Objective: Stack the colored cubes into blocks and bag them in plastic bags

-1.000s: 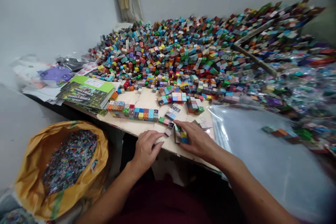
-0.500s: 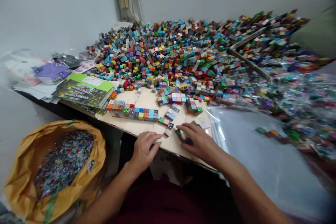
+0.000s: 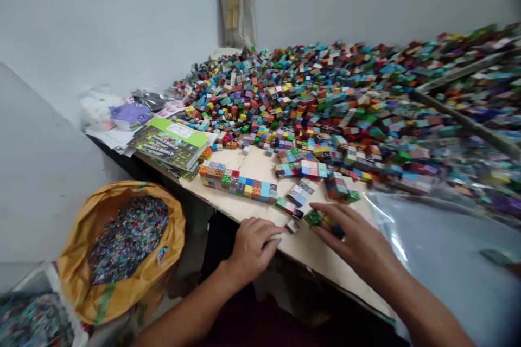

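My left hand [image 3: 255, 245] rests at the table's front edge, fingers curved, with a small gap between thumb and forefinger and nothing visible in it. Just beyond its fingertips lies a small brown-and-white cube [image 3: 292, 226]. My right hand [image 3: 349, 227] is closed around a short row of cubes; a green cube [image 3: 313, 218] sticks out between finger and thumb, and yellow and dark blue show under the palm. A long row of joined patterned cubes [image 3: 240, 183] lies left of the hands. Short blocks lie ahead, among them a green, pink and black strip [image 3: 290, 207] and a grey-blue block [image 3: 301, 192].
A large heap of coloured cubes [image 3: 301, 92] covers the back, with a frame bar [image 3: 468, 119] across it at right. Printed booklets [image 3: 171, 143] lie left; a clear plastic sheet [image 3: 439, 249] lies right. A yellow sack [image 3: 122, 249] of small pieces stands below left.
The view has swung to the right-hand side of the picture, so everything appears shifted rightward. Both hands keep nearly the same place on the table, the right still around the cubes.
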{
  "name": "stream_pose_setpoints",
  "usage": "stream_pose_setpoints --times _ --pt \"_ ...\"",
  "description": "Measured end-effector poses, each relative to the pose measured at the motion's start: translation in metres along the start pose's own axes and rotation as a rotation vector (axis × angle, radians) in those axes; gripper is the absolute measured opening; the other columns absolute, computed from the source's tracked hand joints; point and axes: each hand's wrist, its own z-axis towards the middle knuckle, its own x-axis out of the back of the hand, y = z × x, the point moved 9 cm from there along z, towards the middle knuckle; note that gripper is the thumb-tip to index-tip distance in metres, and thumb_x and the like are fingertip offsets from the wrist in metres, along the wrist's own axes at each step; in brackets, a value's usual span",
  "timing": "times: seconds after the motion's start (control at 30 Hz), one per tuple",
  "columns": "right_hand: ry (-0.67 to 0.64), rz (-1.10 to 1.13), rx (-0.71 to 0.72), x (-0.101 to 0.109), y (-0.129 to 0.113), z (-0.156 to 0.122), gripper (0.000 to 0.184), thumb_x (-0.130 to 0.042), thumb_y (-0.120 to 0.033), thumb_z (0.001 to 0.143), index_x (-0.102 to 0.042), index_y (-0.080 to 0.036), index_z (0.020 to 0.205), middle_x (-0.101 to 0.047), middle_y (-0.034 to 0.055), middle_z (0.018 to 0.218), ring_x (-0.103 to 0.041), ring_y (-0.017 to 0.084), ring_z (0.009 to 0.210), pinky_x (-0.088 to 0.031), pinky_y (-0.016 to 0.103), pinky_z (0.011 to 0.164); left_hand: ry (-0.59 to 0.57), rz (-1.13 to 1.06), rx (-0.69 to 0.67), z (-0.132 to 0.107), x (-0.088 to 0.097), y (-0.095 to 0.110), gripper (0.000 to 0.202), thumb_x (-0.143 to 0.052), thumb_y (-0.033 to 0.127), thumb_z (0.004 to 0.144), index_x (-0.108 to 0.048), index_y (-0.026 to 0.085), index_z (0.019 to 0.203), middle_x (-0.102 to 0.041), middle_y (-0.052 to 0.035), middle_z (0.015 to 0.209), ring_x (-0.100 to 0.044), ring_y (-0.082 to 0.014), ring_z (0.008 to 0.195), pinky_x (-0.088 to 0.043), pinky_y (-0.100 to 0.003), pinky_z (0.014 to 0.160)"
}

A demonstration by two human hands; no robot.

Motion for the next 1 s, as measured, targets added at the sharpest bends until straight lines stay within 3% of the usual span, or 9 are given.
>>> stream_pose_setpoints --times 0.13,0.3,0.47,0.73,1.0 --pt "0.039 0.052 0.118 0.004 -0.049 0.055 0.039 -0.052 -0.030 0.084 -0.054 -0.022 0.122 -0.062 0.0090 0.107 -0.059 0.026 0.099 -0.048 0.036 0.080 0.017 0.002 -0.004 -0.002 -0.001 -0.001 0.019 -0.050 0.021 0.089 -0.064 0.018 0.101 -0.068 -0.0062 0.091 -0.059 -0.0194 0.084 -0.044 -0.034 0.074" --pt "-0.013 0.038 0.248 -0.039 -0.092 0.107 0.048 -0.052 -0.016 0.075 -0.053 -0.017 0.123 -0.064 0.0101 0.102 -0.058 0.027 0.094 -0.046 0.040 0.083 0.064 -0.012 -0.047 -0.005 0.001 -0.001 0.018 -0.051 0.022 0.089 -0.065 0.018 0.099 -0.069 -0.0065 0.089 -0.060 -0.0196 0.081 -0.045 -0.033 0.071" --pt "-0.065 0.029 0.290 -0.065 -0.096 0.120 0.056 -0.051 -0.012 0.073 -0.050 -0.017 0.128 -0.063 0.0121 0.110 -0.056 0.029 0.099 -0.043 0.042 0.085 0.055 -0.013 -0.056 -0.004 -0.001 -0.003 0.018 -0.050 0.022 0.089 -0.065 0.018 0.099 -0.069 -0.0057 0.087 -0.062 -0.0188 0.081 -0.045 -0.033 0.071" --pt "-0.149 0.039 0.235 -0.072 -0.100 0.124 0.062 -0.065 -0.024 0.077 -0.045 -0.020 0.135 -0.060 0.0114 0.118 -0.054 0.030 0.105 -0.040 0.042 0.087 0.041 -0.010 -0.054 -0.004 -0.003 -0.004 0.019 -0.050 0.022 0.089 -0.065 0.018 0.100 -0.069 -0.0047 0.087 -0.061 -0.0179 0.081 -0.044 -0.032 0.072" --pt "-0.186 -0.018 0.169 -0.076 -0.107 0.129 0.063 -0.064 -0.023 0.078 -0.043 -0.019 0.137 -0.063 0.0103 0.112 -0.056 0.030 0.101 -0.038 0.039 0.081 0.017 0.020 -0.042 -0.005 -0.006 -0.004 0.020 -0.048 0.023 0.090 -0.065 0.019 0.100 -0.069 -0.0050 0.088 -0.061 -0.0175 0.082 -0.044 -0.033 0.073"
